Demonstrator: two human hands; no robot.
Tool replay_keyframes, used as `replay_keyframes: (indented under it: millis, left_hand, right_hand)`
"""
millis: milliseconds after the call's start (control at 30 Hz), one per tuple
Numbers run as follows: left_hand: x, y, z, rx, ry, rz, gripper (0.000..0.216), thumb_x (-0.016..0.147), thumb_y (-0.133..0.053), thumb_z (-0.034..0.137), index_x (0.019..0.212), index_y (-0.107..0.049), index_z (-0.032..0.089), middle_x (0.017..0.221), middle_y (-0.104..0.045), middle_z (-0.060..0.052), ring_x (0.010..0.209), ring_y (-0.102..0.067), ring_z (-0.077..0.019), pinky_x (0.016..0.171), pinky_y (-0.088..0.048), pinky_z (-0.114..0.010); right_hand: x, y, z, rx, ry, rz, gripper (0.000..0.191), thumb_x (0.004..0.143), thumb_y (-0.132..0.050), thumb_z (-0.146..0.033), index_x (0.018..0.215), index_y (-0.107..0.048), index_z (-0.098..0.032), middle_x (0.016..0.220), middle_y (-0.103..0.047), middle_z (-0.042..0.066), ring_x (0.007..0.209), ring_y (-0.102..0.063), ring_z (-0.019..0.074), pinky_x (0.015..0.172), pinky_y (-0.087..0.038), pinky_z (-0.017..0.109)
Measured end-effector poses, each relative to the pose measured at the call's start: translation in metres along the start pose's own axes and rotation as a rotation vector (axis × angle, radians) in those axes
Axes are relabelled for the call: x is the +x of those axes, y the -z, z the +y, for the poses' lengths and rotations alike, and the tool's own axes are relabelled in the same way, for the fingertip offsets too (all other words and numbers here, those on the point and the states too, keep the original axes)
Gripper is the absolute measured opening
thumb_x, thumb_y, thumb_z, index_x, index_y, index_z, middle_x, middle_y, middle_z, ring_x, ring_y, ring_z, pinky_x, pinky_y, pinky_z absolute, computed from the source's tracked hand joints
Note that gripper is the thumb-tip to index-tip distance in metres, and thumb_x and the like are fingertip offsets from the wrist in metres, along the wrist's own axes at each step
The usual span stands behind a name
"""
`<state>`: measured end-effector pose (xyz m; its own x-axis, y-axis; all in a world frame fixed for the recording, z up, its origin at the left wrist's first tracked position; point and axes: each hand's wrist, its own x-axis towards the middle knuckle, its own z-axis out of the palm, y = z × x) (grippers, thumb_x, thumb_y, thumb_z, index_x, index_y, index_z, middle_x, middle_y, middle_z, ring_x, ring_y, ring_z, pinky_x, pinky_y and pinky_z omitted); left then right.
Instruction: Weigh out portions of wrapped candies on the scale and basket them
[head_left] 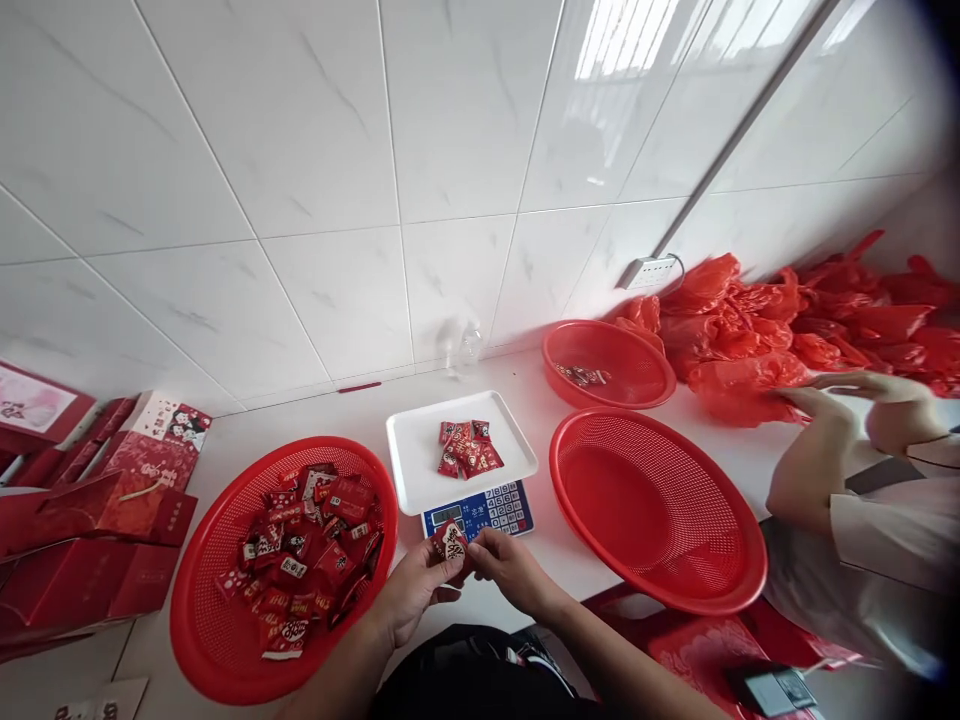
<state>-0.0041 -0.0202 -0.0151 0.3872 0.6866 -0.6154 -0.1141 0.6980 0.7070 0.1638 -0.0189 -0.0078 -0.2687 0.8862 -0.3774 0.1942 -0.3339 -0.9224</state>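
Observation:
Between my left hand (411, 592) and my right hand (514, 568) is a small red candy packet (452, 545) with white and dark lettering. My left fingers are closed on its left side, and the right fingertips pinch its right edge. Just beyond is a digital scale (517, 508) with a blue keypad, bearing a white tray (411, 455). Several red candy packets (471, 450) lie in a small pile on that tray. To the left, a red plastic basket (196, 600) contains many loose red packets (307, 550).
At right stands a large red basket (566, 445); behind it a smaller one (551, 375) has some packets inside. Red plastic bags (750, 310) line the wall, where a co-worker's hands (862, 395) are busy. Red gift boxes (82, 540) crowd the left; a clear bottle (471, 342) stands behind.

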Motion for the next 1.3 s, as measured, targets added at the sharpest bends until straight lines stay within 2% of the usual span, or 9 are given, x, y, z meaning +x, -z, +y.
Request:
replay_keyframes:
  millis: [267,400,500,633,800,900,1033,1167,1300]
  left_hand:
    - [0.013,-0.002,-0.004,0.116,-0.096,0.083,0.045,0.068,-0.065,0.046,0.102,-0.059,0.018,0.096,-0.066,-0.008,0.082,-0.06,-0.0167,0.07,-0.044,-0.027]
    - [0.03,0.014,0.02,0.415,-0.297,0.313,0.047,0.072,-0.061,0.044,0.109,-0.051,0.017,0.096,-0.066,-0.01,0.084,-0.061,-0.02,0.071,-0.045,-0.029]
    - [0.053,0.029,0.044,0.759,-0.356,0.524,0.042,0.075,-0.057,0.035,0.112,-0.05,0.017,0.091,-0.066,-0.009,0.083,-0.062,-0.0216,0.069,-0.043,-0.029]
    - [0.088,0.039,0.066,0.982,-0.297,0.526,0.035,0.079,-0.052,0.026,0.113,-0.052,0.016,0.091,-0.066,-0.009,0.083,-0.061,-0.0218,0.07,-0.043,-0.029]
    - [0.11,0.042,0.068,1.076,-0.396,0.562,0.043,0.079,-0.053,0.024,0.121,-0.049,0.015,0.115,-0.058,-0.013,0.101,-0.056,-0.0228,0.085,-0.042,-0.031]
    - [0.106,0.043,0.061,1.178,-0.473,0.516,0.037,0.081,-0.049,0.021,0.118,-0.052,0.017,0.115,-0.059,-0.011,0.106,-0.054,-0.0226,0.09,-0.042,-0.034]
    - [0.093,0.044,0.049,1.333,-0.65,0.562,0.036,0.08,-0.048,0.019,0.115,-0.054,0.018,0.123,-0.054,-0.01,0.12,-0.042,-0.0259,0.099,-0.036,-0.041]
    - [0.071,0.053,0.038,1.3,-0.697,0.638,0.033,0.082,-0.047,0.026,0.113,-0.056,0.019,0.124,-0.053,-0.01,0.124,-0.038,-0.0273,0.099,-0.037,-0.045]
    - [0.039,0.069,0.024,1.221,-0.693,0.753,0.035,0.083,-0.044,0.03,0.116,-0.054,0.021,0.124,-0.053,-0.009,0.127,-0.035,-0.027,0.101,-0.035,-0.047]
  right_hand:
    - [-0.001,0.008,0.006,-0.002,-0.018,-0.05,0.037,0.073,-0.054,-0.056,0.078,-0.053,-0.019,0.072,-0.059,0.0,0.064,-0.055,0.0132,0.062,-0.045,0.029]
    - [0.003,0.017,0.014,-0.027,-0.07,-0.051,0.033,0.074,-0.056,-0.048,0.088,-0.055,-0.018,0.068,-0.054,-0.003,0.064,-0.056,0.0131,0.064,-0.046,0.03]
    - [0.007,0.023,0.019,-0.024,-0.073,-0.042,0.029,0.074,-0.055,-0.042,0.089,-0.055,-0.018,0.067,-0.053,-0.003,0.064,-0.055,0.013,0.065,-0.045,0.03]
    - [0.011,0.031,0.022,-0.021,-0.07,-0.023,0.025,0.075,-0.054,-0.039,0.089,-0.055,-0.018,0.065,-0.051,-0.004,0.064,-0.054,0.013,0.064,-0.045,0.029]
    - [0.016,0.042,0.024,-0.082,-0.064,-0.01,0.024,0.077,-0.05,-0.036,0.092,-0.056,-0.018,0.065,-0.051,-0.003,0.065,-0.053,0.0134,0.064,-0.042,0.028]
    - [0.021,0.048,0.026,-0.132,-0.061,-0.002,0.025,0.078,-0.049,-0.036,0.094,-0.056,-0.018,0.066,-0.053,-0.003,0.066,-0.054,0.0144,0.063,-0.041,0.028]
    - [0.031,0.054,0.025,-0.187,-0.029,0.034,0.026,0.079,-0.048,-0.037,0.094,-0.057,-0.019,0.071,-0.058,-0.001,0.069,-0.056,0.0158,0.064,-0.042,0.029]
    - [0.044,0.062,0.019,-0.327,0.027,0.142,0.026,0.08,-0.045,-0.036,0.096,-0.057,-0.019,0.081,-0.063,0.004,0.075,-0.059,0.0181,0.068,-0.045,0.031]
    - [0.06,0.068,0.011,-0.604,0.119,0.231,0.03,0.082,-0.042,-0.03,0.107,-0.056,-0.02,0.107,-0.059,0.008,0.094,-0.057,0.0202,0.079,-0.045,0.033]
